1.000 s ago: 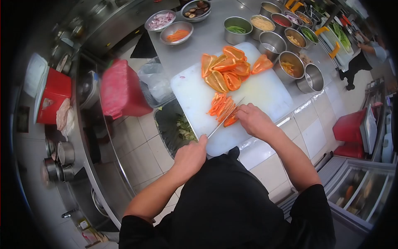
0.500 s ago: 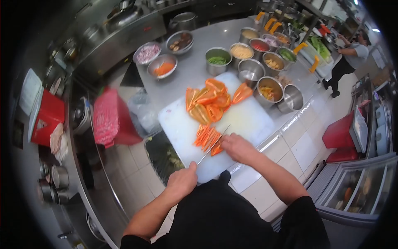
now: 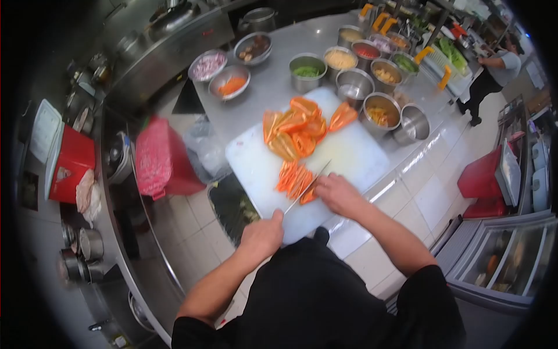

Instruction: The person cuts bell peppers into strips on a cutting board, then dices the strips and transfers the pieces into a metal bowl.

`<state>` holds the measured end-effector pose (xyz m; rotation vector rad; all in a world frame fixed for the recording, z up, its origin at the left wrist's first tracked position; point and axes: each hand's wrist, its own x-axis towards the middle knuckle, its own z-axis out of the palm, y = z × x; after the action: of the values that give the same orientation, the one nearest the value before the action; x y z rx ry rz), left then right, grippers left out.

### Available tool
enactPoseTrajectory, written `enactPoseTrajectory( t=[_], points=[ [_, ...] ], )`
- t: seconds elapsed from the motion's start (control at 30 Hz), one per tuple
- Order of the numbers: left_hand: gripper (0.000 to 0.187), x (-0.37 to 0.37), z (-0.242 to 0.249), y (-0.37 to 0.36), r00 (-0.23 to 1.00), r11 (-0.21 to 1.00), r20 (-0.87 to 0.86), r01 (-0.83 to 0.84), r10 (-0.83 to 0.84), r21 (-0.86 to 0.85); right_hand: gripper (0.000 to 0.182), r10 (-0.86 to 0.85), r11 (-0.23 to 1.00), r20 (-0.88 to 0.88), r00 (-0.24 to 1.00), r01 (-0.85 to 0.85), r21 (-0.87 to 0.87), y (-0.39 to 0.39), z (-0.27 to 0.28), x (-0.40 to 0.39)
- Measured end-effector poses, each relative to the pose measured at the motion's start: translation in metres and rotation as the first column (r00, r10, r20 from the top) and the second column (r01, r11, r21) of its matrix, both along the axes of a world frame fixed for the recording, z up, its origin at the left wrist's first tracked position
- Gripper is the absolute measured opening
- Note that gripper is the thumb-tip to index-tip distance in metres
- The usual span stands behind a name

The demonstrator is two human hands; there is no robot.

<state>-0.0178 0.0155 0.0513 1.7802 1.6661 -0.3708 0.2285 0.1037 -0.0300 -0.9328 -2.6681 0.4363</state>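
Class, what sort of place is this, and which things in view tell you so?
Probably a restaurant kitchen: a steel table bears several metal containers of food, cut orange peppers lie on a white cutting board, and another person stands farther back.

A bowl [image 3: 237, 97] of orange shreds [image 3: 232, 85] sits beside a bowl [image 3: 199, 81] of pale purple pieces [image 3: 208, 66]. A red bin [image 3: 165, 160] is near a plastic bag [image 3: 205, 144]. Farther off, a person [image 3: 494, 67] stands near green leaves [image 3: 451, 56].

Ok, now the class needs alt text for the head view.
A person's left hand holds a knife while the right hand holds an orange pepper piece on a white cutting board. Cut strips lie beside the knife, larger pepper pieces beyond them, and metal containers stand farther back.
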Motion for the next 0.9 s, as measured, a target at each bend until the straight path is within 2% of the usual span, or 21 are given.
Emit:
enactPoseTrajectory(
  t=[0.07, 0.17, 0.27, 0.37, 0.47, 0.67, 0.77, 0.9],
  points=[
    [0.023, 0.000, 0.007, -0.009, 1.000, 1.000, 0.009, 0.000, 0.001, -0.017, 0.012, -0.022, 1.000, 0.039, 0.999, 0.022, 0.016, -0.002, 0.006, 0.000],
    [0.023, -0.003, 0.001, -0.014, 1.000, 1.000, 0.023, -0.009, 0.010, -0.011, 0.013, -0.013, 1.000, -0.047, 0.999, 0.015, 0.025, -0.002, 0.001, 0.000],
    [0.024, 0.002, 0.002, -0.003, 1.000, 1.000, 0.023, -0.016, 0.016, -0.018, 0.015, -0.025, 1.000, -0.033, 0.999, 0.024, -0.015, -0.003, 0.003, 0.002],
    [0.025, -0.004, -0.001, -0.012, 0.998, 0.999, 0.049, -0.029, 0.031, -0.030, 0.015, -0.011, 1.000, -0.093, 0.996, 0.011, -0.006, -0.002, -0.005, 0.004],
    [0.028, 0.005, 0.010, 0.007, 1.000, 0.997, 0.009, -0.012, 0.012, -0.077, 0.017, -0.022, 0.999, -0.060, 0.998, 0.020, -0.031, -0.004, -0.002, 0.005],
    [0.029, -0.003, -0.014, 0.006, 0.998, 0.997, 0.044, -0.036, 0.040, -0.074, 0.015, -0.020, 1.000, -0.074, 0.997, 0.022, 0.018, -0.007, 0.006, 0.008],
    [0.028, -0.007, -0.010, 0.007, 0.991, 0.991, 0.047, -0.121, 0.124, -0.054, 0.013, -0.004, 1.000, -0.122, 0.993, 0.002, -0.022, -0.005, -0.001, 0.009],
    [0.024, -0.003, 0.008, -0.004, 0.998, 0.996, 0.007, -0.062, 0.063, -0.063, 0.016, -0.011, 1.000, -0.137, 0.990, 0.007, -0.024, -0.004, -0.007, 0.003]
  ],
)
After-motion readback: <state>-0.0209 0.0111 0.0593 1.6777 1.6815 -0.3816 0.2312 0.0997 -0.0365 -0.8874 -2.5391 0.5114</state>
